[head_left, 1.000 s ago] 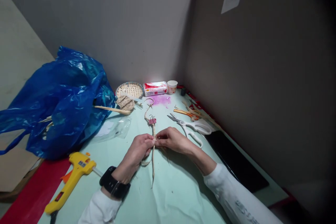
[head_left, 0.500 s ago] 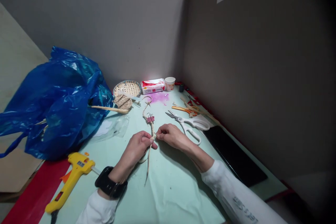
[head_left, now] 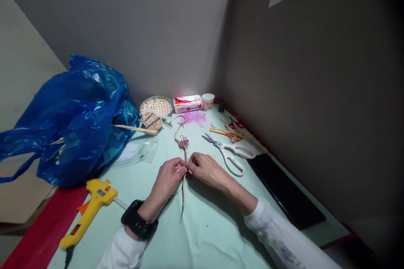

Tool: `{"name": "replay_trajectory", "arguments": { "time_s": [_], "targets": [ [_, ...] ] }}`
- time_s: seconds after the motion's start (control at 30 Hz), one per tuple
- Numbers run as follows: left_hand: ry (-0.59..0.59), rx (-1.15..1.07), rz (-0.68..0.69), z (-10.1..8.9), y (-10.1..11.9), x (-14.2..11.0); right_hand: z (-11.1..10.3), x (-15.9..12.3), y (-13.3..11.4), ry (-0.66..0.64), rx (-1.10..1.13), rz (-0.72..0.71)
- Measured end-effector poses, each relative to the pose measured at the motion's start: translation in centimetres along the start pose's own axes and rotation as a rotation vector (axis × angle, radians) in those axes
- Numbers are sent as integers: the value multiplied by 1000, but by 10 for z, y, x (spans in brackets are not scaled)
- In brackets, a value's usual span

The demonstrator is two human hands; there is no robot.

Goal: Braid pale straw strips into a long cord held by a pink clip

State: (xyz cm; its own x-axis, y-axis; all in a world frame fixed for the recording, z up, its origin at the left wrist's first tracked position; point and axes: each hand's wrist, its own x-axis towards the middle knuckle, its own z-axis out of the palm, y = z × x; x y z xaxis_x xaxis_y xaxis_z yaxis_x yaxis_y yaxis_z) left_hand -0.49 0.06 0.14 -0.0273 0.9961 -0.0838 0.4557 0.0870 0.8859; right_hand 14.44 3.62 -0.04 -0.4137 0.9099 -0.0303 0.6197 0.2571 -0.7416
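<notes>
Head view, landmark: one pink binder clip (head_left: 184, 143), clamped on my cord.
Pale cord (head_left: 186, 152): one, twisted — it curls away beyond the clip, and on my side of the clip it passes between my fingers into a thin loose tail.
Left hand (head_left: 168, 175): one of my two, thumb and fingers pinching the cord just nearer me than the clip; one black watch (head_left: 139, 219) on its wrist.
Right hand (head_left: 205, 169): the other, fingertips pinched on the cord at the same spot — whether they touch the left ones I cannot tell.
Scissors (head_left: 221, 146): one white-handled pair, right of the clip.
Black slab (head_left: 287, 193): one, right of the clip and nearer me.
Beyond the clip: one tissue pack (head_left: 187, 103), one paper cup (head_left: 208, 101), one woven basket (head_left: 157, 105).
Left of the clip: one blue bag (head_left: 78, 122), one round woven piece (head_left: 151, 121), one yellow glue gun (head_left: 83, 217), nearer me.
</notes>
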Motion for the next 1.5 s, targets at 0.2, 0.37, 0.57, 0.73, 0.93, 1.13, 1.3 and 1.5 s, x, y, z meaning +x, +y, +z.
{"name": "replay_trajectory", "arguments": {
  "time_s": [0.2,0.37,0.57,0.73,0.93,1.13,1.3,1.5],
  "targets": [
    [28,207,96,-2,7,-5,3,8,4,-7,145,14],
    [151,464,146,-9,13,-10,6,5,6,34,291,49],
    [73,593,197,10,18,-31,6,3,5,-21,552,123],
    [-61,761,280,34,18,-50,-1,4,4,-95,758,175],
    [133,132,96,1,16,-22,-4,3,1,-107,824,209],
    [-191,-197,-95,-2,6,7,-1,0,2,-113,796,170],
    [-297,-377,-157,7,10,13,-2,-3,4,-116,705,132],
    [-197,-428,-179,4,4,12,2,-6,5,-11,414,57]
  ]
}}
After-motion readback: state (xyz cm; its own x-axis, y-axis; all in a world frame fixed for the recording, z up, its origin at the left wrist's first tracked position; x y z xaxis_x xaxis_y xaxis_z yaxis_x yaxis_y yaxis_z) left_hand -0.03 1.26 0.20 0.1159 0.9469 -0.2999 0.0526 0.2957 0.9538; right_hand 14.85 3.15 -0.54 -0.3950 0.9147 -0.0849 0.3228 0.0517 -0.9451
